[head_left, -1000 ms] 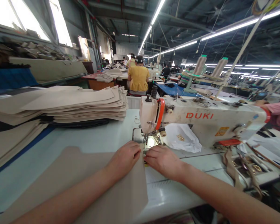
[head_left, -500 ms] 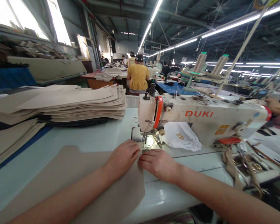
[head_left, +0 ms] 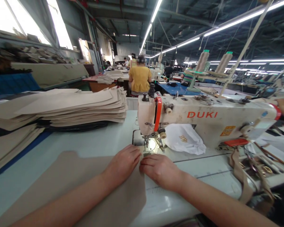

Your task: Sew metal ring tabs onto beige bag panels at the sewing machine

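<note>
A flat beige fabric panel (head_left: 68, 176) lies on the pale sewing table (head_left: 94, 142) in front of me. My left hand (head_left: 124, 164) presses down on its right part, fingers curled at the edge. My right hand (head_left: 159, 168) touches the same edge from the right, fingertips meeting the left hand's. Both hands sit just in front of the needle and presser foot (head_left: 147, 143) of a white DUKI sewing machine (head_left: 203, 118). The panel's corner under my fingers is hidden.
A tall stack of beige cut panels (head_left: 68, 105) fills the table's left and back. White crumpled cloth (head_left: 184, 138) lies under the machine arm. Straps with metal buckles (head_left: 251, 170) lie at right. A person in a yellow top (head_left: 139, 78) sits ahead; thread cones (head_left: 202, 61) stand behind.
My right hand has slid slightly left to meet the left hand at the panel's edge. The panel's edge sits a little closer to the needle.
</note>
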`<state>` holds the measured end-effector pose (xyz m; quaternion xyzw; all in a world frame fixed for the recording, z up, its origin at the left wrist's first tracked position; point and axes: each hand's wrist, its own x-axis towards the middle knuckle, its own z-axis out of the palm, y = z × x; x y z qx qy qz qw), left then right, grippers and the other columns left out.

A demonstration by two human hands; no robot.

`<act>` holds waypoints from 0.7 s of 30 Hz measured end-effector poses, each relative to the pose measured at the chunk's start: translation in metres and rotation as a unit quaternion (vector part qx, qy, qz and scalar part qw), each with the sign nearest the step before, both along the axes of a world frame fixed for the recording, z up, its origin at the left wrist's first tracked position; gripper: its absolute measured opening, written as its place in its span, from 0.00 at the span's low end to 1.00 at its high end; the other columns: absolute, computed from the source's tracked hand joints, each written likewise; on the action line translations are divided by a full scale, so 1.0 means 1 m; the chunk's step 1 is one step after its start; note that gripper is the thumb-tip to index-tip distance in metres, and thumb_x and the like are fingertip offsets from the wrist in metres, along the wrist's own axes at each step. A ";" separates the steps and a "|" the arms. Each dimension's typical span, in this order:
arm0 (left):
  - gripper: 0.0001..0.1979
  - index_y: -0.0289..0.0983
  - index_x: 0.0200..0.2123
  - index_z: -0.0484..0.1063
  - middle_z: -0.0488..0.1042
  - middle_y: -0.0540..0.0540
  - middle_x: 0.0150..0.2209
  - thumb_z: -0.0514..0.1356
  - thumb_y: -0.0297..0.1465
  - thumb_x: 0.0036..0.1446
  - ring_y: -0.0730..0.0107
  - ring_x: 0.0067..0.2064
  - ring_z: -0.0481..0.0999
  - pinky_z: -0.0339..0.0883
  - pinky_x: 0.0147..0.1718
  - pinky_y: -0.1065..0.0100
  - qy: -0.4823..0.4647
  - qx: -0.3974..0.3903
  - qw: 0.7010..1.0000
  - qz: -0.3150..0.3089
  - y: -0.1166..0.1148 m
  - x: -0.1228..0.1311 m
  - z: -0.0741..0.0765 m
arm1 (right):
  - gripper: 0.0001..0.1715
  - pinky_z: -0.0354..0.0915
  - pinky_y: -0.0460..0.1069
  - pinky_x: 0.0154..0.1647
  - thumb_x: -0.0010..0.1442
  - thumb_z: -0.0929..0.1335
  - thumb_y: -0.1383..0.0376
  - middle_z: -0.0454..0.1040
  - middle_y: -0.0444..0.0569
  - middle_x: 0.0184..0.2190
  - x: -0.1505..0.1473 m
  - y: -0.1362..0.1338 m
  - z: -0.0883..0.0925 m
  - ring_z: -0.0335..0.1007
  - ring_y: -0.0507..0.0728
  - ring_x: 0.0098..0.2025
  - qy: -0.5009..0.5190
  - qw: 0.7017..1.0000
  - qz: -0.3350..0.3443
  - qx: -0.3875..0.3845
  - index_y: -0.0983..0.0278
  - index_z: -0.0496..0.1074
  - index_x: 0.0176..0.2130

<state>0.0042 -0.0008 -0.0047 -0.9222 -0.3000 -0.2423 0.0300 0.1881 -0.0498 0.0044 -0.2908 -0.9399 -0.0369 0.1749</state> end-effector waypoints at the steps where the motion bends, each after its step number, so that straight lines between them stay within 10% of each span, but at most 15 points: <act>1: 0.13 0.36 0.27 0.68 0.72 0.48 0.29 0.50 0.25 0.62 0.68 0.33 0.70 0.65 0.34 0.68 -0.001 0.003 1.000 0.002 0.000 0.000 0.000 | 0.07 0.64 0.49 0.50 0.63 0.64 0.70 0.75 0.51 0.40 0.000 0.000 0.000 0.68 0.56 0.44 0.001 1.000 -0.001 -0.002 0.68 0.72 0.38; 21: 0.13 0.37 0.28 0.69 0.73 0.48 0.30 0.48 0.25 0.63 0.68 0.33 0.71 0.66 0.34 0.68 -0.037 -0.018 0.999 -0.002 0.002 0.001 -0.005 | 0.06 0.64 0.49 0.51 0.64 0.63 0.69 0.75 0.50 0.40 -0.003 0.001 -0.006 0.68 0.56 0.45 0.009 1.000 -0.013 0.004 0.66 0.70 0.38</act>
